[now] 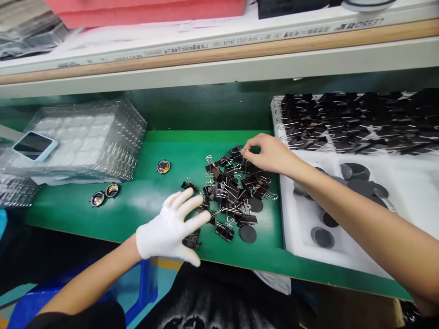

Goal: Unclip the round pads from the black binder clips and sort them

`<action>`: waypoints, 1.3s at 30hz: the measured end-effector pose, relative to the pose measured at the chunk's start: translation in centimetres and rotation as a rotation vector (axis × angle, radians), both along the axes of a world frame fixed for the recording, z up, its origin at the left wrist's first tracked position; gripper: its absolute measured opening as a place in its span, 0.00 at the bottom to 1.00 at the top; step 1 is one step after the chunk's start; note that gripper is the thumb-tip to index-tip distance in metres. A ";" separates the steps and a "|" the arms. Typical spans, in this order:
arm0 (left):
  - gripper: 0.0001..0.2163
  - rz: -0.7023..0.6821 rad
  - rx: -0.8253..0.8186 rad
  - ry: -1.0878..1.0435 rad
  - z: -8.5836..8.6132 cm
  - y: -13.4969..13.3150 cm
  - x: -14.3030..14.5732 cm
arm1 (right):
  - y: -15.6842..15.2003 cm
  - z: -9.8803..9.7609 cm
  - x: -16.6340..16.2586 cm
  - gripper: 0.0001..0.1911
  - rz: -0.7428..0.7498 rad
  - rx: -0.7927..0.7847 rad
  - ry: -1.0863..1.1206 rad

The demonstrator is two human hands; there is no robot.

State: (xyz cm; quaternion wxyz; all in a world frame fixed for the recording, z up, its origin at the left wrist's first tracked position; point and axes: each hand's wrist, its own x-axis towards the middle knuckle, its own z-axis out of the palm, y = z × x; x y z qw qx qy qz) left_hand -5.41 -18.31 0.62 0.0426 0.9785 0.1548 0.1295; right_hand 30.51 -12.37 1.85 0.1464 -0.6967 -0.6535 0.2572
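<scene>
My left hand (173, 226), in a white glove, is spread open over the front left edge of a heap of black binder clips (229, 187) with silver wire handles. Nothing is held in it. At the back of the heap, my bare right hand (265, 153) pinches with thumb and index finger at a black binder clip (236, 153). Beside the heap, on its right, lie flat black discs (247, 233). Several small round watch heads, one watch head (163, 166) apart from a touching pair (104, 194), rest on the green table to the left.
A stack of clear plastic trays (103, 137) with a phone (35, 146) on top stands at left. At right, a white foam tray (288, 219) holds dark round pieces, with rows of black binder clips (353, 121) behind. A shelf edge (219, 68) crosses above the table.
</scene>
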 end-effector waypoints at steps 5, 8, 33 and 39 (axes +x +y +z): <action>0.43 0.126 0.116 -0.043 -1.4 -0.6 2.3 | -0.1 0.0 0.3 0.10 -0.059 0.075 0.237; 0.37 0.222 0.084 -0.134 -0.4 2.2 2.5 | -0.3 0.1 1.1 0.14 -0.050 0.121 0.353; 0.29 0.196 -0.164 0.124 -3.9 19.1 11.2 | 0.7 2.6 2.9 0.18 0.318 -0.055 -0.067; 0.27 0.017 -0.172 0.097 -4.6 19.9 10.5 | -7.9 8.9 10.1 0.19 0.072 0.093 -0.244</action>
